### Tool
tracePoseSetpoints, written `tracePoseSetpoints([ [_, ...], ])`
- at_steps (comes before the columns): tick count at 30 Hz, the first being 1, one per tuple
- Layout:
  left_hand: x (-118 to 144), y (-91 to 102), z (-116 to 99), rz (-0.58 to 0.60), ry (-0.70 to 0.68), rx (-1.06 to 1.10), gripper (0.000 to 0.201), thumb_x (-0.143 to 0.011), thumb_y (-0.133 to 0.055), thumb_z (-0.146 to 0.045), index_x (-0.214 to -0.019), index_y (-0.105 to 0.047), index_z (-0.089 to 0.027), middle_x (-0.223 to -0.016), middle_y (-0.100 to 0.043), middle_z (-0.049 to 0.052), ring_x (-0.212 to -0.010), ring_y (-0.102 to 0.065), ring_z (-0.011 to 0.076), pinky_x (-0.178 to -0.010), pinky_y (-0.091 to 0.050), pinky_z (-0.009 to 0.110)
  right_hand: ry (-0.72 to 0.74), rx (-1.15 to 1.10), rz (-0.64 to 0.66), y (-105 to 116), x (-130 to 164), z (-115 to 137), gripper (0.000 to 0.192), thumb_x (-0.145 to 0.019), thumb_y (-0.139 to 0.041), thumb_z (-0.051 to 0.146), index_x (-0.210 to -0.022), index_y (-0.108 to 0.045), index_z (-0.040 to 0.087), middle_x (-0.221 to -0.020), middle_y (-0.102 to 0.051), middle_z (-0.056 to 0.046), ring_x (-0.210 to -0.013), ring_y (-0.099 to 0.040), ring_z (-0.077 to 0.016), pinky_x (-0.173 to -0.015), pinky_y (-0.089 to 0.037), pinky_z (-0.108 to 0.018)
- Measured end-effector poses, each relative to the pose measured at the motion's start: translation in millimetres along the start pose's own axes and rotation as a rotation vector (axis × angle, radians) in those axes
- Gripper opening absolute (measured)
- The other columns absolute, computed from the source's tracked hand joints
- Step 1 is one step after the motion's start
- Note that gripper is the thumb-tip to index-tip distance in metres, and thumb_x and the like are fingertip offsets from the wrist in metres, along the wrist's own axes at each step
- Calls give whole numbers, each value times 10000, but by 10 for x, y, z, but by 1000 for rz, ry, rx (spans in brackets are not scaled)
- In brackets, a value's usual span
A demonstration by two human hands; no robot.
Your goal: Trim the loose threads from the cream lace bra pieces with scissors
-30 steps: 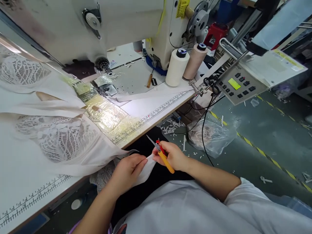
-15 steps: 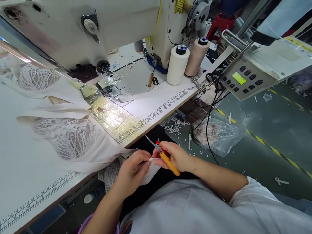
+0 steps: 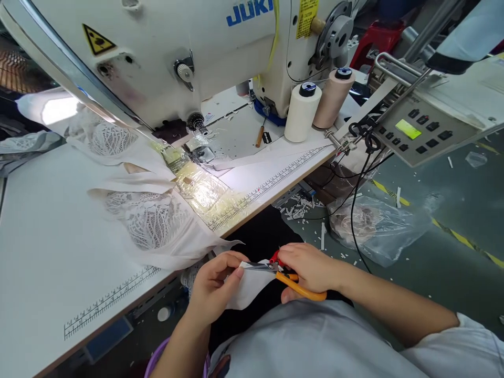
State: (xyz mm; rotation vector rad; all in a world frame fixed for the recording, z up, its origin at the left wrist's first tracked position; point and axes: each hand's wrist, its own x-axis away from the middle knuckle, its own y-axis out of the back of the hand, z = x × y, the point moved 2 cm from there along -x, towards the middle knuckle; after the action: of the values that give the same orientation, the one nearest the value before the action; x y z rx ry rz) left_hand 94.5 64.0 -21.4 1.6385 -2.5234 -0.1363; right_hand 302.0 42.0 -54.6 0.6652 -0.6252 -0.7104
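Observation:
Over my lap, my left hand (image 3: 216, 286) pinches the edge of a piece of white fabric (image 3: 252, 287) between thumb and fingers. My right hand (image 3: 309, 268) is closed round scissors (image 3: 301, 287) with orange and red handles. Their blades point left and lie at the fabric's upper edge, close to my left fingertips. Whether the blades are cutting cannot be made out. A white lace garment (image 3: 157, 220) lies on the table beside my left hand, and part of it hangs over the front edge.
A sewing machine (image 3: 236, 47) stands over the table (image 3: 43, 252), whose edge carries a printed ruler. Right of it are a white thread cone (image 3: 302, 115), a beige cone (image 3: 334, 100), a wooden-handled tool (image 3: 260, 136) and a control panel (image 3: 417, 128). A plastic bag (image 3: 378, 231) lies on the floor.
The scissors have swung from pointing up and left to lying nearly level at the fabric's edge. My right hand has turned with them. The camera view has shifted left and up.

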Motion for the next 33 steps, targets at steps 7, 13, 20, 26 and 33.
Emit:
tracePoseSetpoints([
  [7,-5,-21,7,-57,0,35,117,-795,-633,-208,-690,-626,-157,-819,-677,65,-632,-567,120,-516,-422,179,-52,8,-22,-3,7,13,589,-630,-637,740,-733,-528,171,-752,-598,-65,-682,-559,-211,-638,-435,-311],
  [13,-11,-33,5,-102,28,6,183,-776,-659,-274,-651,-623,-146,-777,-676,84,-655,-591,154,-528,-446,212,-58,24,-109,-25,11,28,558,-596,-709,695,-671,-495,185,-692,-595,-78,-615,-550,-216,-581,-414,-319],
  [20,-9,-45,4,-136,95,20,166,-765,-668,-275,-656,-624,-157,-800,-677,74,-685,-594,158,-559,-453,222,-47,30,-157,-41,23,37,581,-618,-664,735,-687,-537,172,-693,-599,-81,-614,-558,-215,-585,-417,-314],
  [26,23,-36,25,-145,130,25,179,-784,-658,-299,-676,-618,-162,-830,-675,68,-685,-582,146,-567,-446,221,-94,36,-117,-52,15,54,558,-612,-701,698,-697,-548,168,-698,-587,-59,-630,-556,-200,-592,-413,-290],
  [33,6,-57,17,-113,116,29,248,-765,-683,-363,-658,-615,-149,-821,-682,94,-707,-604,172,-585,-473,241,-67,-121,-155,-125,28,-15,518,-729,-654,621,-593,-378,204,-600,-470,8,-536,-435,-127,-523,-344,-255],
])
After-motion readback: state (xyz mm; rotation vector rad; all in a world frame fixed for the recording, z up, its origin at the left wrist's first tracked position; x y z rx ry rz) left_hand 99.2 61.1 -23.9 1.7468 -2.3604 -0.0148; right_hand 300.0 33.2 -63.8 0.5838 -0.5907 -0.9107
